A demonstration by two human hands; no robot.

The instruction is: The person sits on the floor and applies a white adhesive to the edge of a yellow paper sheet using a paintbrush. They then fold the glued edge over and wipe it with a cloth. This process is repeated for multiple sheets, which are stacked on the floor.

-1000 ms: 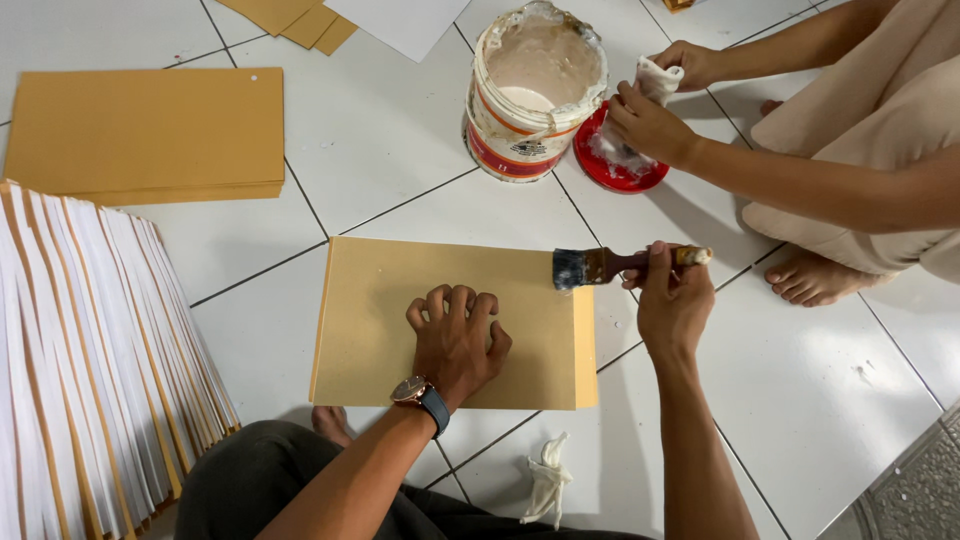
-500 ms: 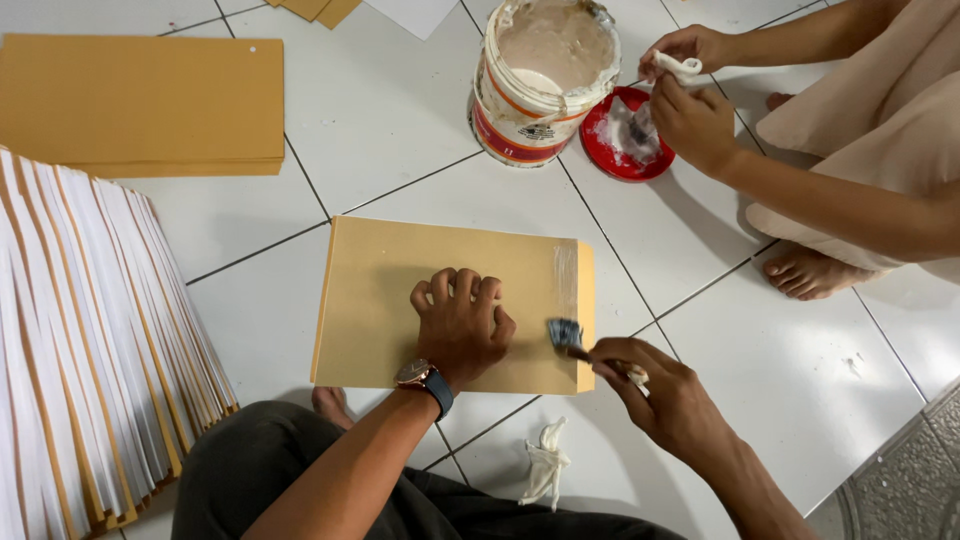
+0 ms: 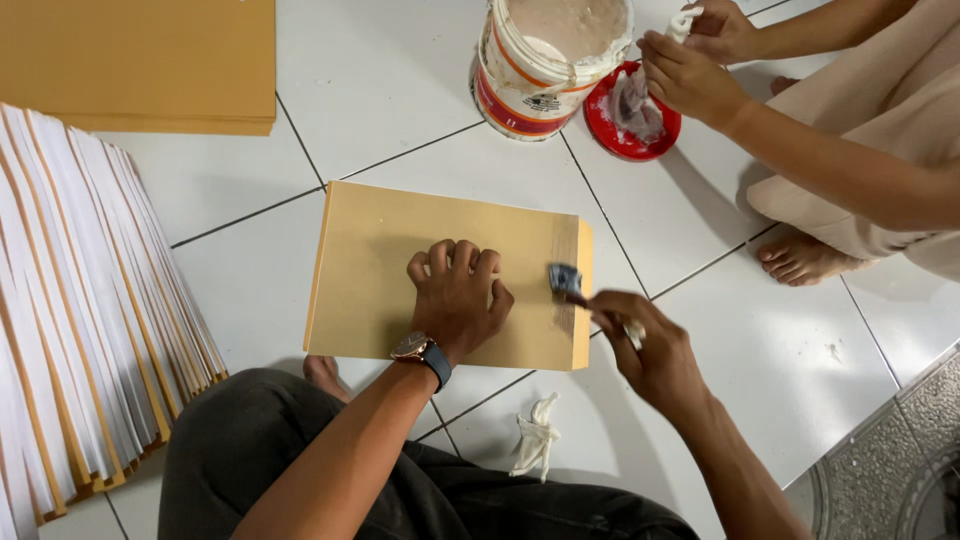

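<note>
From my feed it's just a glossy white tiled floor (image 3: pixel 400 90) with dark grout, patterned grey edging (image 3: pixel 900 460) bottom right.

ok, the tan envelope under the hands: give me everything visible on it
The large tan paper envelope lies flat on the white tiled floor, long side across the view, its flap at the right end. It looks like plain kraft paper, unmarked. The left hand presses down on its middle with curled fingers. The right hand holds a small paintbrush with its bristles on the right-end strip, which looks slightly darker, perhaps wet.

Home floor workspace: white tiles (image 3: pixel 400 90), bare feet (image 3: pixel 800 258).
</note>
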